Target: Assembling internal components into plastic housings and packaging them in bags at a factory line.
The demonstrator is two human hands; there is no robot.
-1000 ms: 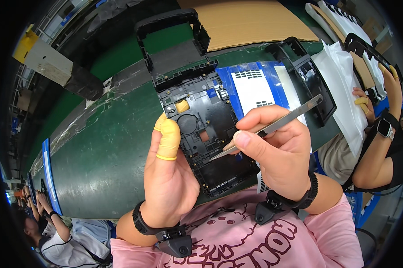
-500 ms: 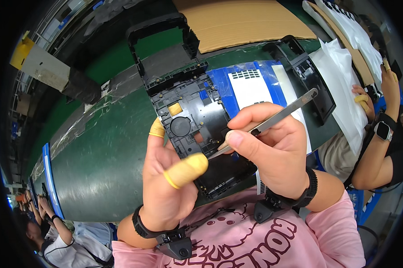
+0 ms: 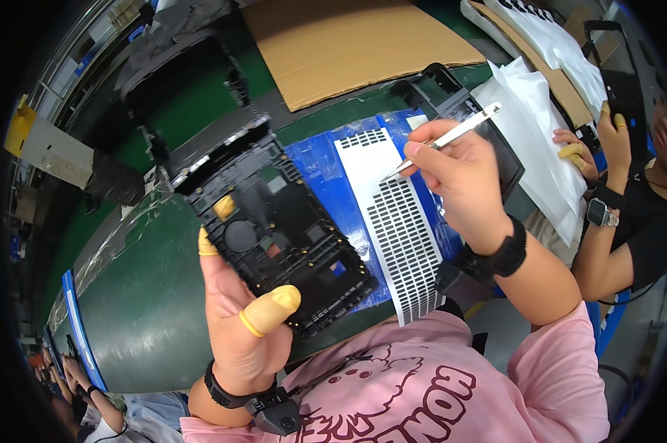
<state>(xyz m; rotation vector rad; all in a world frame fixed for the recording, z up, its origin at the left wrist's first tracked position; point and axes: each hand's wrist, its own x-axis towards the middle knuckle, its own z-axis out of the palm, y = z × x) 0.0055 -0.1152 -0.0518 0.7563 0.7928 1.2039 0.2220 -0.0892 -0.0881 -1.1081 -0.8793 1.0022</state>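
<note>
My left hand [image 3: 248, 310], with yellow finger cots on thumb and a finger, grips a black plastic housing [image 3: 282, 221] by its lower left edge. The housing is tilted and has an open rectangular frame at its far end. In my right hand [image 3: 459, 170] a pair of metal tweezers [image 3: 452, 136] is pinched between thumb and fingers. The tweezer tips point down at a white sheet of small black stickers [image 3: 404, 244], at the border between its bare part and the rows of stickers. Whether the tips hold a sticker is too small to tell.
Under the sheet lies a blue board [image 3: 319, 159] on the green table [image 3: 141, 317]. Behind are a cardboard sheet [image 3: 363, 44] and another black housing [image 3: 507, 148]. White foam bags [image 3: 533, 125] lie at the right, beside a co-worker's hand [image 3: 618, 140] holding a black frame.
My right hand has moved the tweezers from the housing up and right to the sticker sheet. My left hand has shifted the housing left, uncovering more of the sheet.
</note>
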